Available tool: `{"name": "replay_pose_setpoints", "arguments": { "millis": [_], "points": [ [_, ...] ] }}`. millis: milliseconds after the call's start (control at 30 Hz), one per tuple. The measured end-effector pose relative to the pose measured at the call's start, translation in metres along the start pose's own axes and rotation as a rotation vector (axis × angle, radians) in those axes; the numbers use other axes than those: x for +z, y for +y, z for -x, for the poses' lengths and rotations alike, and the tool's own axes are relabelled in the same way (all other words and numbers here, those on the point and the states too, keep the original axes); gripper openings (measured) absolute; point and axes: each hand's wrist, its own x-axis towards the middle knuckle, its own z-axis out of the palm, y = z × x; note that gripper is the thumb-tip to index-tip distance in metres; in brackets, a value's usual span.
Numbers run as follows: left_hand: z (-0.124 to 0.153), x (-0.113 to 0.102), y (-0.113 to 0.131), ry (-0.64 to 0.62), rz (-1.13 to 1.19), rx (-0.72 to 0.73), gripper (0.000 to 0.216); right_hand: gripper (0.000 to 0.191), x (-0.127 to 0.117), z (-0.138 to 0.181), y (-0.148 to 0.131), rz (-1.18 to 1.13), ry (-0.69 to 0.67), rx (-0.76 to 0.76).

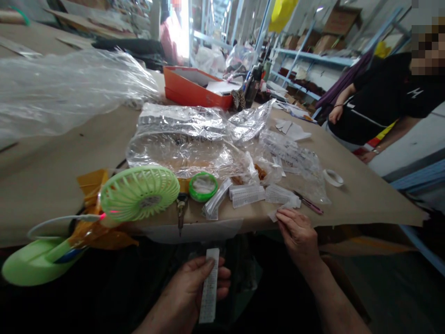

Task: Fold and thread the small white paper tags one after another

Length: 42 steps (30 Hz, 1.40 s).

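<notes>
Left hand (193,287) low in front of the table edge, fingers closed around a narrow white strip (209,287), thumb pressed across its upper part, strip standing nearly upright. Right hand (298,234) up at the table's near edge, fingertips pinched together on a small clear packet (282,209) lying right at the rim. Just beyond, a row of more small clear packets (247,195) side by side on the brown table (365,195). Left of these, a green ring of tape (203,187), then a green handheld fan (139,192) tilted on its stand, red light glowing at its neck. Behind, crumpled clear plastic bags (187,144), an orange box (194,88) further back. Roll of clear tape (333,177) off to the right. A person in a black shirt (389,99) beside the far right edge.
</notes>
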Motion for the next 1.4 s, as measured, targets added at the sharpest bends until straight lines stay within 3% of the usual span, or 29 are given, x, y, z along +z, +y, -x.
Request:
{"name": "replay_pose_setpoints", "arguments": {
  "millis": [100, 200, 333, 467, 633, 1200, 1300, 1400],
  "points": [
    [0.001, 0.000, 0.001, -0.023, -0.013, 0.020, 0.019, 0.017, -0.003, -0.003, -0.008, -0.146, 0.087, 0.014],
    [0.006, 0.005, 0.004, -0.061, -0.037, 0.018, 0.018, 0.024, -0.006, -0.006, -0.044, -0.356, 0.147, -0.041],
    [0.015, 0.012, 0.010, -0.192, 0.017, 0.033, 0.017, 0.024, 0.002, -0.004, -0.105, -0.589, 0.038, -0.213],
    [0.016, 0.010, 0.014, -0.220, 0.140, 0.090, 0.009, 0.021, 0.022, 0.007, -0.136, -0.670, -0.050, -0.310],
    [0.016, 0.004, 0.013, -0.215, 0.165, 0.104, 0.009, 0.018, 0.033, 0.012, -0.137, -0.662, -0.095, -0.358],
    [0.016, 0.000, 0.008, -0.271, 0.143, 0.087, 0.018, 0.023, 0.021, 0.009, -0.137, -0.686, -0.229, -0.376],
    [0.018, 0.000, 0.009, -0.254, 0.114, 0.069, 0.015, 0.032, 0.018, 0.011, -0.134, -0.766, -0.220, -0.300],
    [0.022, -0.002, 0.012, -0.265, 0.028, 0.022, 0.016, 0.024, 0.019, 0.014, -0.127, -0.898, -0.154, -0.017]
  ]
}}
